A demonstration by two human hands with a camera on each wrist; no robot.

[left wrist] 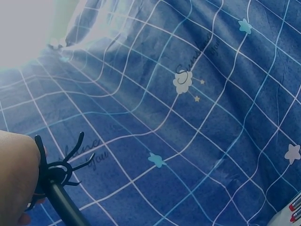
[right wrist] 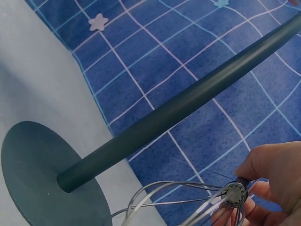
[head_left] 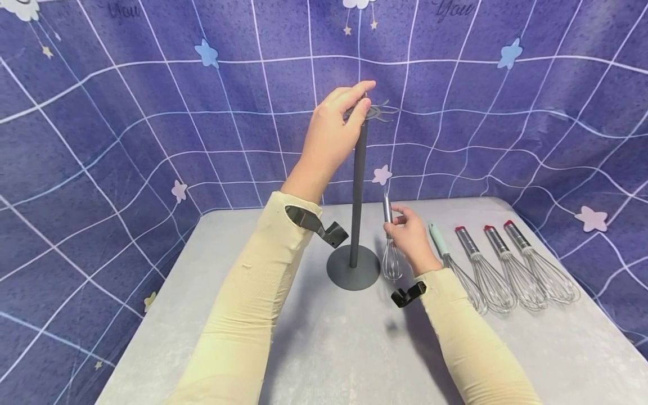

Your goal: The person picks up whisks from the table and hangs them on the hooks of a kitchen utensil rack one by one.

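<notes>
A dark grey utensil stand rises from a round base on the table, with a ring of curved hooks at its top. My left hand holds that top, thumb and fingers about the hooked ring; part of the grip is hidden behind the hand. To the right of the pole, my right hand pinches a small metal whisk by its handle. The whisk stands nearly upright, its wire loops pointing down beside the base. In the right wrist view, the fingers close round the handle just behind the wires.
Right of my right hand lie a whisk with a mint green handle and several steel whisks with red-tipped handles, side by side. A blue-purple gridded cloth hangs behind and around the pale grey table.
</notes>
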